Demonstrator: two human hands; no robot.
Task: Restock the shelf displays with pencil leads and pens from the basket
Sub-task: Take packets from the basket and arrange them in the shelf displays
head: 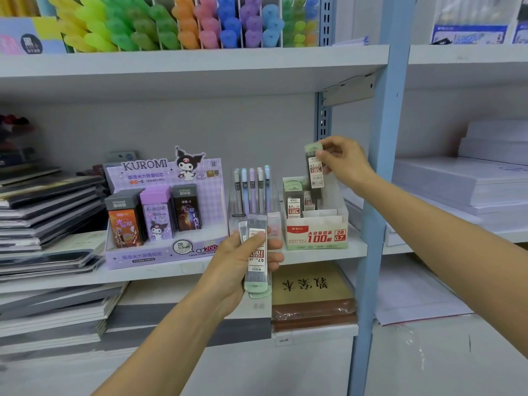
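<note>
**Head view: one lead case poised over the 0.7 box**

The right hand (341, 164) pinches a single lead case (314, 170) between thumb and fingertips. It holds the case upright, green cap up, just above the back rows of the white 0.7 display box (315, 234) on the middle shelf (357, 248). A few matching stocked cases (294, 200) already stand in the box's rear left slots, and the front dividers look unfilled.

The left hand (240, 267) is curled round a small stack of spare cases (257, 252). It waits in front of the shelf edge, below the clear pen stand (251, 192). The spares are held with their caps pointing down. The basket is not in view.

The step in hand appears to be seating this one case in the box. To do it well:

- Lower it straight down into an open slot beside the standing cases, label facing out and cap up to match them.
- Keep the pinch high on the case so the fingers clear the dividers and do not tip a neighbour.
- Fill from the back rows forward, so later cases need no reach over a full front.
- Each spare from the left hand needs turning cap up before it goes in.
- The purple Kuromi display (163, 215), on the far side of the pen stand, takes 0.5 leads, so these 0.7 cases likely belong only in the white box.
</note>
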